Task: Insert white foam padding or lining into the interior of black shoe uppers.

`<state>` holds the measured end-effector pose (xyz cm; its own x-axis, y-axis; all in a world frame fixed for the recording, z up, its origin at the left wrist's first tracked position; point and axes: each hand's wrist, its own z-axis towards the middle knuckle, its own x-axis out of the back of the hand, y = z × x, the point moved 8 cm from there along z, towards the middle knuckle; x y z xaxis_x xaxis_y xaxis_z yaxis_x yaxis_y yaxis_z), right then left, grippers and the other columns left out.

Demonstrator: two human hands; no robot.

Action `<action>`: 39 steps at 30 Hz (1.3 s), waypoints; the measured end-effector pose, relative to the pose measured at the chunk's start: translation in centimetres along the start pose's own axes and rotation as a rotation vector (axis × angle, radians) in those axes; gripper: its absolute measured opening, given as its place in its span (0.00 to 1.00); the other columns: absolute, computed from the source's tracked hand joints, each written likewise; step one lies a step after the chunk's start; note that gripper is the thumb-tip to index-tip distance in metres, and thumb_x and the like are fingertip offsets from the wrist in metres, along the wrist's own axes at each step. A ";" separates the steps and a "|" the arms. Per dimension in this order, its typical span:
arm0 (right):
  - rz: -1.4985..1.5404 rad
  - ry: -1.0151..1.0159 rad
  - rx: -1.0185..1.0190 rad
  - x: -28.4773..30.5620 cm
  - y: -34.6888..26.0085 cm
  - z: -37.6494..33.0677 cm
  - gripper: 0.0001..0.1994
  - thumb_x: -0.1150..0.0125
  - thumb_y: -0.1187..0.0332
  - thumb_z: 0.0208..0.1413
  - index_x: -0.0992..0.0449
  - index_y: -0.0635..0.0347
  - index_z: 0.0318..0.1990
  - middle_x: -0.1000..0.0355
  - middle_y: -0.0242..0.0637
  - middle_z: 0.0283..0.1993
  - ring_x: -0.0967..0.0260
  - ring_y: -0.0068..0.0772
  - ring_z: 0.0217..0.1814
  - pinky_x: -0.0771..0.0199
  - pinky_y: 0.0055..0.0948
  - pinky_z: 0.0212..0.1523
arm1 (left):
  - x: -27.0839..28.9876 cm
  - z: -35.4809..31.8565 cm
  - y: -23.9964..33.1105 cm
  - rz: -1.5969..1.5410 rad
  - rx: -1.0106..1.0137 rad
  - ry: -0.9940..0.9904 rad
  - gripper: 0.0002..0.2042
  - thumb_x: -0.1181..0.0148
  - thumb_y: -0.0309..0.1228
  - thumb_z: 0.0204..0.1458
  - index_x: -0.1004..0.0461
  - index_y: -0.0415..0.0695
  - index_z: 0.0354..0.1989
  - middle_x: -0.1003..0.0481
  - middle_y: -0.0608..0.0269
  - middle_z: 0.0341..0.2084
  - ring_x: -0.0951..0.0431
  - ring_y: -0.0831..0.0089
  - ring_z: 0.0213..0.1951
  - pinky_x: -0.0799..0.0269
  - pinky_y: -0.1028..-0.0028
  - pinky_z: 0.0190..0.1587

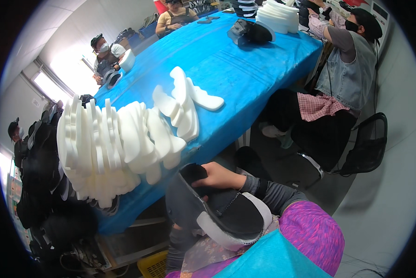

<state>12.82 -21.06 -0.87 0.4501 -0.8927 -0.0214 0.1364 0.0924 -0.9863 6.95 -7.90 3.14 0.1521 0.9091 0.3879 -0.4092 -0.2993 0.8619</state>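
Observation:
A dark grey and black boot-shaped padded liner [226, 206] with white edging lies tilted above my lap, at the table's near side. My right hand [219, 177] reaches over from the right and is closed on its upper opening, with some fingers down inside. Below the liner's left side, a small part of my left hand [177, 227] shows. The liner hides its fingers, so its grip cannot be made out.
White foam sole shapes [133, 134] stand in a long row along the near left of the blue-covered table [184, 51]. Another grey-black liner [249, 32] and a white foam stack [278, 17] are farther back. A co-worker [344, 69] sits at right by a black chair [368, 148]; others work across the table.

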 end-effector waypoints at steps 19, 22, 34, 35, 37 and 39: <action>0.036 0.021 -0.011 -0.4 0.9 -0.2 0.15 0.29 0.68 0.52 0.22 0.68 0.43 0.19 0.40 0.38 0.26 0.24 0.41 0.27 0.30 0.47 | -0.2 -1.0 -1.4 0.116 0.002 -0.032 0.16 0.29 0.30 0.52 0.25 0.40 0.46 0.24 0.64 0.34 0.25 0.72 0.36 0.27 0.73 0.39; 0.039 0.023 -0.009 -0.5 0.5 -0.3 0.15 0.29 0.68 0.52 0.22 0.68 0.43 0.19 0.40 0.38 0.27 0.24 0.41 0.27 0.30 0.47 | -0.2 -1.0 -1.6 0.102 0.010 -0.041 0.16 0.29 0.30 0.52 0.25 0.40 0.47 0.25 0.64 0.35 0.25 0.72 0.37 0.27 0.72 0.40; 0.129 0.005 -0.078 0.1 1.6 -0.9 0.13 0.29 0.68 0.50 0.20 0.68 0.40 0.19 0.42 0.35 0.23 0.28 0.38 0.26 0.29 0.44 | -1.8 0.1 -3.1 0.026 0.047 -0.110 0.18 0.30 0.30 0.53 0.26 0.40 0.50 0.25 0.63 0.39 0.26 0.72 0.40 0.28 0.72 0.43; 0.124 -0.016 -0.098 -0.2 1.5 -1.0 0.14 0.29 0.68 0.50 0.19 0.68 0.40 0.18 0.41 0.35 0.23 0.28 0.38 0.26 0.29 0.43 | -1.6 -0.2 -3.1 0.029 0.057 -0.107 0.18 0.30 0.30 0.53 0.26 0.40 0.50 0.25 0.63 0.40 0.26 0.72 0.41 0.28 0.72 0.44; 0.125 -0.017 -0.126 -0.1 1.1 -1.2 0.14 0.29 0.67 0.49 0.19 0.68 0.40 0.18 0.41 0.35 0.23 0.28 0.38 0.26 0.29 0.44 | -1.5 0.0 -3.2 0.015 0.064 -0.111 0.18 0.30 0.30 0.53 0.27 0.40 0.50 0.26 0.63 0.40 0.26 0.72 0.41 0.29 0.72 0.44; 0.126 -0.047 -0.153 -0.4 1.4 -1.2 0.14 0.28 0.67 0.49 0.19 0.68 0.40 0.18 0.40 0.35 0.23 0.28 0.38 0.26 0.29 0.44 | -1.5 0.0 -3.3 -0.001 0.070 -0.123 0.19 0.30 0.30 0.53 0.27 0.40 0.51 0.26 0.63 0.41 0.27 0.72 0.42 0.29 0.72 0.45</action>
<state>11.76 -21.15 -2.45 0.4959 -0.8567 -0.1418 -0.0575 0.1306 -0.9898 8.09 -8.31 -0.33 0.2636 0.8682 0.4204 -0.3455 -0.3220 0.8815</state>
